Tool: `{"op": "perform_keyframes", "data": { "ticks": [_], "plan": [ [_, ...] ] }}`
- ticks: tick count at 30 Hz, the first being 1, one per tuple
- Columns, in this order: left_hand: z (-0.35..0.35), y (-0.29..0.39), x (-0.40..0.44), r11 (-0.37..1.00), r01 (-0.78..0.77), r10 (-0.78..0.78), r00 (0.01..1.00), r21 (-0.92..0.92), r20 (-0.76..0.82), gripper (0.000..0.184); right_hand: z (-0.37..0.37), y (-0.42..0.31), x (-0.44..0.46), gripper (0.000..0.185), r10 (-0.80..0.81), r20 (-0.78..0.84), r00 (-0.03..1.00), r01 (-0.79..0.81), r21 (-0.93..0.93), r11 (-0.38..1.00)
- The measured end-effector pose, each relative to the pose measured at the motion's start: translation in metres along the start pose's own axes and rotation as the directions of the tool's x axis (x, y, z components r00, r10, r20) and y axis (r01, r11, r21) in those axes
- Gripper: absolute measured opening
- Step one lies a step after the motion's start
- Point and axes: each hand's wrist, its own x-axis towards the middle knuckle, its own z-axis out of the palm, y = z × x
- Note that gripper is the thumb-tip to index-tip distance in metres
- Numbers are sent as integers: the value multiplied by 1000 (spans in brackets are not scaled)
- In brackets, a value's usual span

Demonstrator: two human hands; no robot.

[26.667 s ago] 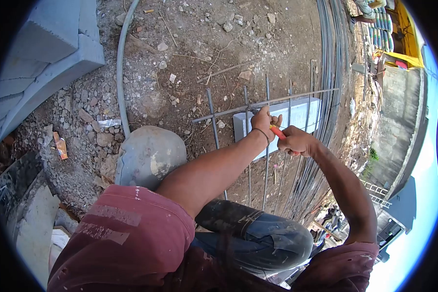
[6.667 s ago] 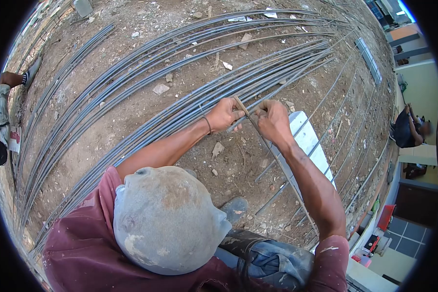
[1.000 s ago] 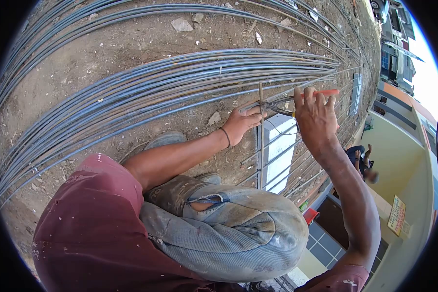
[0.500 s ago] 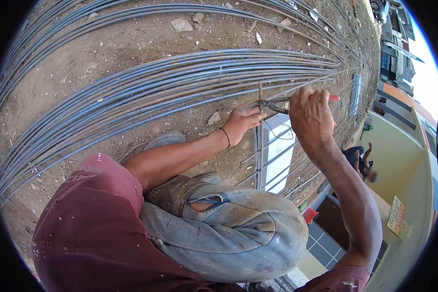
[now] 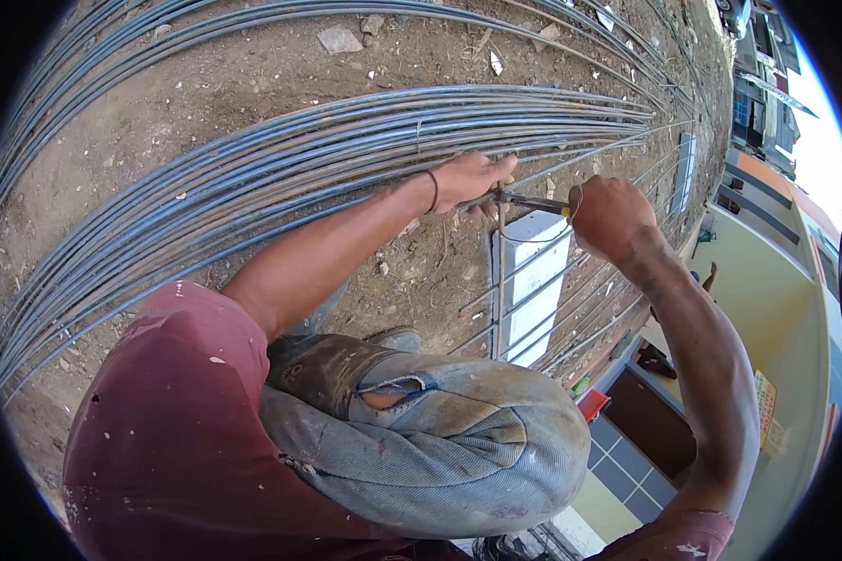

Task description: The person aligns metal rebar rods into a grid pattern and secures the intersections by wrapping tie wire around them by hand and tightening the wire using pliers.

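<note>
Ground (image 5: 178, 103): dirt; rods (image 5: 346, 140) across it, house (image 5: 767, 248) along its edge
Block (image 5: 533, 280): under bars (image 5: 501, 271)
Left hand (image 5: 472, 182): closed on bars' crossing
Right hand (image 5: 615, 215): around pliers (image 5: 538, 202)

The bundle (image 5: 346, 154) lies on the ground (image 5: 225, 93), running behind the left hand (image 5: 472, 182). The pliers (image 5: 538, 203) reach from the right hand (image 5: 613, 217) leftward to the far end of the crossbar (image 5: 501, 280), beside the left hand. Rods (image 5: 477, 300) cross over the block (image 5: 536, 279), right of the crossbar. The building (image 5: 767, 290) stands farther right.
</note>
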Motion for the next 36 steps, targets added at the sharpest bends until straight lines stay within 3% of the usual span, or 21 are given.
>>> {"op": "perform_keyframes", "data": {
  "ticks": [4, 6, 7, 8, 9, 11, 12, 13, 16, 18, 20, 21, 22, 24, 26, 28, 30, 32, 33, 34, 36],
  "plan": [
    [13, 25, -16, 955, 118, -53, 971, 273, -233, 63, 17, 25, 26, 25, -214, 73, 974, 215, -4, 977],
    [12, 8, -7, 980, 85, -44, 974, 179, -222, 65, 5, 27, 23, 31, -137, 543, 829, -200, 515, 834],
    [11, 2, -2, 996, 58, -44, 981, 73, -187, 66, 17, 31, 20, 38, -186, 540, 821, -275, 660, 699],
    [10, 2, -2, 999, 33, -38, 988, -33, -152, 66, 25, 32, 16, 38, -186, 546, 817, -279, 656, 701],
    [9, 3, -4, 987, -4, -6, 998, -159, -61, 70, 32, 33, 11, 38, -261, 563, 784, -330, 735, 593],
    [8, -2, -2, 974, -19, 11, 999, -227, -34, 71, 39, 34, 9, 38, -364, 553, 749, -382, 810, 445],
    [8, -7, -2, 957, -24, 23, 1000, -290, -7, 72, 40, 37, 9, 38, -360, 552, 752, -384, 811, 442],
    [0, -23, 3, 876, -85, 151, 983, -474, 101, 66, 36, 34, 10, 37, -341, 557, 757, -384, 802, 458],
    [-3, -29, -13, 815, -169, 274, 955, -554, 112, 57, 35, 36, 17, 37, -332, 564, 756, -372, 788, 491],
    [-10, -28, -15, 812, -110, 215, 970, -574, 118, 48, 34, 36, 19, 37, -343, 558, 756, -358, 790, 498],
    [-9, -22, -6, 938, -314, 309, 949, -144, -59, 41, 35, 35, 16, 35, -348, 546, 762, -358, 803, 476],
    [-15, -30, 12, 965, -261, 258, 963, -30, -81, 26, 36, 37, 15, 34, -360, 539, 762, -334, 802, 494],
    [-17, -28, 19, 965, -262, 260, 963, -14, -70, 26, 37, 40, 15, 33, -367, 531, 763, -310, 801, 513],
    [-18, -26, 31, 836, -537, 542, 840, 114, -14, 20, 40, 42, 12, 31, -394, 519, 758, -302, 816, 493],
    [-11, -23, 37, 783, -619, 621, 784, 54, -15, 24, 42, 42, 11, 36, -412, 488, 770, -226, 812, 538],
    [-6, -22, 35, 881, -462, 462, 887, -104, -27, 26, 37, 41, 13, 30, -369, 503, 782, -247, 793, 557],
    [1, -17, 29, 899, -430, 424, 902, -80, -85, 28, 31, 35, 13, 25, -329, 520, 788, -270, 773, 574],
    [4, -21, 29, 897, -434, 418, 895, -85, -154, 28, 20, 27, 4, 33, -190, 408, 893, -81, 561, 824],
    [4, -23, 29, 897, -433, 417, 896, -86, -155, 28, 50, 31, 6, 42, -256, 7, 967, 237, 355, 904],
    [5, -20, 27, 908, -416, 405, 900, -45, -162, 28, 47, 25, -6, 42, -255, 8, 967, 236, 353, 905],
    [5, -17, 28, 913, -409, 402, 899, -2, -175, 28, 32, 6, -35, 44, -117, -103, 988, 130, 138, 982]
  ]
}}
